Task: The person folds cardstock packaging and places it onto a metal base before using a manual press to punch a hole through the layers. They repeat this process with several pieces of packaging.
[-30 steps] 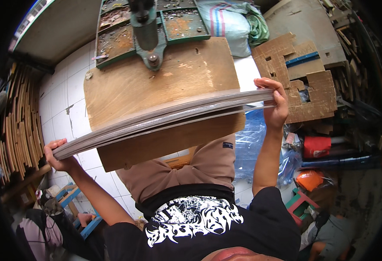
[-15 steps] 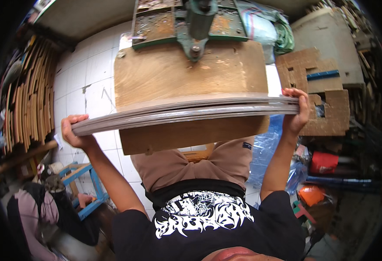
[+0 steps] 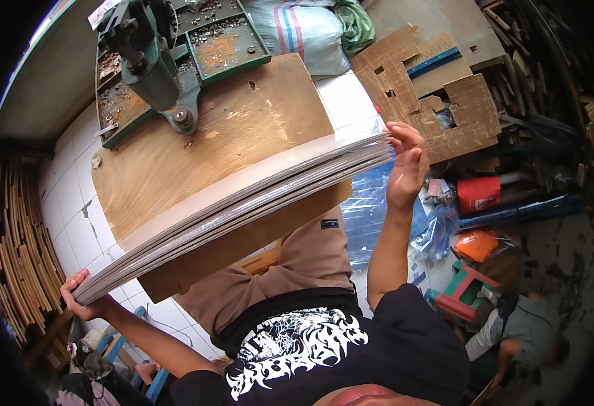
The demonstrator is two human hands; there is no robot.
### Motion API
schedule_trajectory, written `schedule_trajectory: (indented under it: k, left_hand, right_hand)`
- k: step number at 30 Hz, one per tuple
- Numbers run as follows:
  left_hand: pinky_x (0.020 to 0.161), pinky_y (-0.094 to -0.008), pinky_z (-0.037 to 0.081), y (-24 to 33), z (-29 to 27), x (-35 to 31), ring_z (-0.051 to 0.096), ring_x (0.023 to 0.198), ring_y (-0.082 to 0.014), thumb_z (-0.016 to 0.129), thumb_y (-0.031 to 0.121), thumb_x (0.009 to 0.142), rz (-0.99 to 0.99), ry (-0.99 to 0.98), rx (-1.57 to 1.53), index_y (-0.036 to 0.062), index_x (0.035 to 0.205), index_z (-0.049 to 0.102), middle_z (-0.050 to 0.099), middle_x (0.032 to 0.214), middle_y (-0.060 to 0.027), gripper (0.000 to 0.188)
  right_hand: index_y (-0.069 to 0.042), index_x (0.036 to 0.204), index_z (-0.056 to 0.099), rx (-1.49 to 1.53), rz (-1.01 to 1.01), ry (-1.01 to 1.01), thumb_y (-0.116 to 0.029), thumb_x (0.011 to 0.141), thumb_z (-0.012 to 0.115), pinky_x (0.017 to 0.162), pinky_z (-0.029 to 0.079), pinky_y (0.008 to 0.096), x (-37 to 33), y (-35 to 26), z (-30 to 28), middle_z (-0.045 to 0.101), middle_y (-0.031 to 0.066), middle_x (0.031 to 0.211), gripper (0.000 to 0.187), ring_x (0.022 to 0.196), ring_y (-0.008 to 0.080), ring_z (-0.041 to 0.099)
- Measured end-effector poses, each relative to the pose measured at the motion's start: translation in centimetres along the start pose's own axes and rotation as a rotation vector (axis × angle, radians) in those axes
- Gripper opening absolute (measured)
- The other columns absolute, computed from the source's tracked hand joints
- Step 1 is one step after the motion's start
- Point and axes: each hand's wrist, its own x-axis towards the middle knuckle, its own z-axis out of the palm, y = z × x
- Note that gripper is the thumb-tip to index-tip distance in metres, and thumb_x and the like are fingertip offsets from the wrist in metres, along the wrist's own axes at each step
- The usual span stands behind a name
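A stack of thin, pale grey sheets stands on edge across a wooden board, slanting up from lower left to upper right. My left hand is closed around its left end, fingers wrapped over the corner. At the other end, my right hand grips the corner with curled fingers, the sheet edges slightly fanned there. The wooden board lies over my lap side and in front of a green metal machine. How far my fingers reach behind the sheets is hidden.
Green trays of small metal parts flank the machine. Brown boards stand stacked at left. Cut-out brown boards, a white woven sack, clear plastic and a red-green stool lie to the right. Another person sits at lower right.
My view has turned, so the scene appears tilted and shifted left. Both hands keep hold of the sheet stack. Another person has come into view at lower right.
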Motion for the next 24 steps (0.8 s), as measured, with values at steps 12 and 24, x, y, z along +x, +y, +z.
schedule_trajectory:
  k: [12,24]
  left_hand:
    - [0.076,-0.0410,0.045,0.07,-0.59,0.11,0.053,0.074,-0.0270,0.033,0.029,0.096,-0.041,-0.053,-0.078,0.0007,0.083,0.057,0.054,0.070,-0.0148,0.039]
    - [0.076,-0.0417,0.046,0.05,-0.57,0.02,0.053,0.073,-0.0270,0.033,0.027,0.096,-0.039,-0.036,-0.101,0.0004,0.082,0.057,0.054,0.073,-0.0144,0.039]
  right_hand:
    - [0.003,0.104,0.060,-0.053,-0.065,-0.007,-0.037,0.105,0.034,0.092,0.047,0.0372,0.06,0.97,-0.72,0.057,0.0196,0.119,0.047,0.105,0.0246,0.059]
    - [0.002,0.100,0.060,-0.001,-0.052,0.006,-0.036,0.105,0.034,0.092,0.048,0.0388,-0.32,1.05,-0.91,0.056,0.0207,0.119,0.046,0.106,0.0266,0.059]
